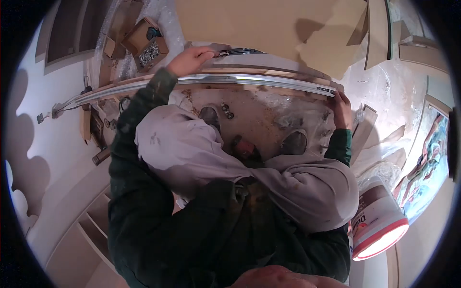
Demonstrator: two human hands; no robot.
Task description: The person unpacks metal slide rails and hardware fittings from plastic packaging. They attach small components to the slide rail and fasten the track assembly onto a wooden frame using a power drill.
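A long silver metal rail [240, 80] lies across in front of my knees, along a wooden strip. My right hand [342, 111] is at the rail's right end, with its fingers curled round the end. Beyond the rail, my left hand [191, 60] reaches forward with its fingers pressed together. Its fingertips meet the metal end of a slim dark object [242, 51], whose kind I cannot make out. Below the rail, a red and black tool [245, 148] rests on the floor between my shoes.
An open cardboard box of screws [150, 54] sits at the upper left. A large cardboard sheet [240, 24] spreads across the far side. At the lower right stands a white and red paint bucket [377, 218]. Clear plastic wrap [382, 173] and board offcuts [365, 127] lie to the right.
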